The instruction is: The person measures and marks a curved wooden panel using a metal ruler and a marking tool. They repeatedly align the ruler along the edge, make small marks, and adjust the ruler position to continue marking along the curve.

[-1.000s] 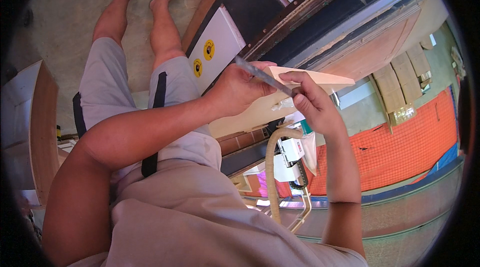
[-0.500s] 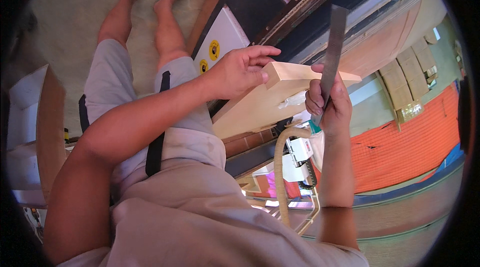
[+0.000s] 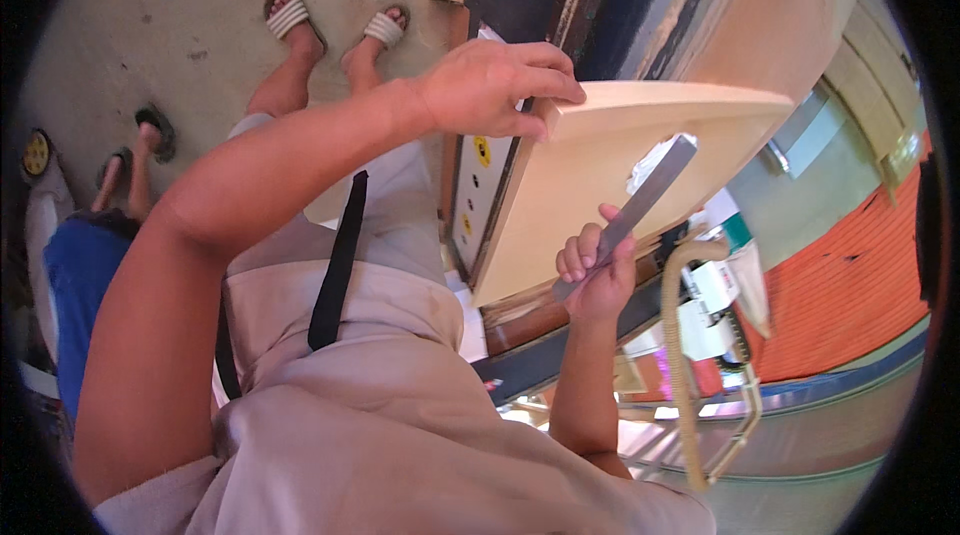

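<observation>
A pale wooden panel (image 3: 540,205) stands tilted in front of me, its thick edge facing up. My left hand (image 3: 490,90) grips the panel's near corner, fingers over the edge and thumb at the corner. In my right hand (image 3: 598,265) is a flat, grey metal file (image 3: 645,197), fingers wrapped round its lower end. The file slants up and to the right in front of the panel's face, its far end by a white patch (image 3: 655,160). Whether the file touches the panel I cannot tell.
Behind the panel lies a large, light brown board (image 3: 765,15). A ribbed beige hose (image 3: 678,355) curves beside white machine parts (image 3: 705,325) at the right, before orange sheeting (image 3: 830,305). At the left, another person in blue (image 3: 85,285) is near a yellow wheel (image 3: 37,153).
My left hand has closed on the panel's corner. My right hand has come down and left with the file, which now leans more to the right. A person in blue has come into view.
</observation>
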A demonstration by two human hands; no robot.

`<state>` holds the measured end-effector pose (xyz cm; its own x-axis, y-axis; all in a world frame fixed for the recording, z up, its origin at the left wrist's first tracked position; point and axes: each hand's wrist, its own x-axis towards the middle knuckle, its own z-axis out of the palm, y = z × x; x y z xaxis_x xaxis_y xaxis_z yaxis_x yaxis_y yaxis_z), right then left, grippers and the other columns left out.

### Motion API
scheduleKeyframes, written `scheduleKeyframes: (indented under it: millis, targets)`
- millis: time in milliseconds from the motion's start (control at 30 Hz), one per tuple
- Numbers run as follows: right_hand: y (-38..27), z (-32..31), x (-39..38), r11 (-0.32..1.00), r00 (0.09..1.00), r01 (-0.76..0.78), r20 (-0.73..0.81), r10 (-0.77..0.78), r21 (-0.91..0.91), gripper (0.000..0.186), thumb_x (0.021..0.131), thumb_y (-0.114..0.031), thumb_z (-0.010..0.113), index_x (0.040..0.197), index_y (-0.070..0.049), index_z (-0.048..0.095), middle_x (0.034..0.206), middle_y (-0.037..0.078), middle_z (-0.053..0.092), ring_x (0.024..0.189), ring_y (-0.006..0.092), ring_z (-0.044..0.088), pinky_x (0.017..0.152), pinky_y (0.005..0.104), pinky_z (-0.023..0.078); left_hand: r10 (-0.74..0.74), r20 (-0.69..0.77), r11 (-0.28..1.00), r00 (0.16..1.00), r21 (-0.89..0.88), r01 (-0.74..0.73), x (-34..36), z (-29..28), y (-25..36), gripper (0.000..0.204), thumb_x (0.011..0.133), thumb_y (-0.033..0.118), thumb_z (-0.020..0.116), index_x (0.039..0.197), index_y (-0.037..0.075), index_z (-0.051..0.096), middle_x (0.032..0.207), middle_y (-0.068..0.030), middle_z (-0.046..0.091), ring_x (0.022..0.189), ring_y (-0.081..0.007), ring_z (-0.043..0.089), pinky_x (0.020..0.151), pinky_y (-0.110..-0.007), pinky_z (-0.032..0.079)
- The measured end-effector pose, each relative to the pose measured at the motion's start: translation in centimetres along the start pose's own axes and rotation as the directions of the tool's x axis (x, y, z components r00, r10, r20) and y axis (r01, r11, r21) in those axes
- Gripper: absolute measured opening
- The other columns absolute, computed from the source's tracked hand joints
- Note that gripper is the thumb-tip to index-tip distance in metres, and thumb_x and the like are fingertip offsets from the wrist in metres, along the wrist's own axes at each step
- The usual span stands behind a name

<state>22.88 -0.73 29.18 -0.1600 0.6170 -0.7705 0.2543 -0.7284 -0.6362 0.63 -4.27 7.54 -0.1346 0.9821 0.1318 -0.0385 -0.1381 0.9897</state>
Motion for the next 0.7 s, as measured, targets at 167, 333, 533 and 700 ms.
scheduleKeyframes:
  millis: [167,333,533,700]
  targets:
    - [5.9,-1.2,-4.2,0.994,0.992,0.072,-0.108,-0.063,0.087,0.057,0.103,-0.054,0.056,0.133,-0.005,0.050,0.066,-0.001,0.040,0.051,0.0107,0.039,0.046,0.0260,0.034,0.268,0.249,0.905,0.931,0.267,-0.332,1.6,-2.5,1.3,0.041,0.076,0.020,0.081,0.115,0.015,0.068,0.120,-0.0052,0.065,0.104,-0.0294,0.069,0.085,-0.041,0.057]
    - [10.1,-2.3,-6.2,0.972,0.977,0.164,-0.164,-0.137,0.166,0.060,0.101,-0.054,0.060,0.132,-0.004,0.050,0.066,-0.001,0.040,0.052,0.0092,0.040,0.046,0.0256,0.033,0.542,0.456,0.639,0.706,0.323,-0.699,4.4,-4.3,1.9,0.018,0.077,0.017,0.075,0.091,0.013,0.064,0.118,-0.0036,0.066,0.103,-0.0276,0.069,0.081,-0.041,0.056]
    - [15.0,-3.3,-7.6,0.912,0.959,0.218,-0.249,-0.134,0.349,0.053,0.101,-0.049,0.063,0.131,-0.006,0.053,0.065,-0.002,0.041,0.051,0.0092,0.040,0.046,0.0253,0.033,0.499,0.634,0.505,0.590,0.341,-0.793,5.6,-4.8,3.4,0.014,0.075,0.017,0.075,0.086,0.010,0.068,0.116,-0.0048,0.071,0.119,-0.0290,0.067,0.094,-0.049,0.052]
    - [18.4,-2.4,-8.3,0.845,0.937,0.291,-0.312,-0.157,0.448,0.046,0.103,-0.044,0.062,0.129,-0.006,0.054,0.066,-0.002,0.041,0.052,0.0077,0.040,0.046,0.0239,0.034,0.429,0.634,0.504,0.644,0.423,-0.753,5.1,-4.3,4.5,0.015,0.075,0.012,0.078,0.084,0.012,0.067,0.114,-0.0003,0.072,0.119,-0.0261,0.067,0.092,-0.047,0.050]
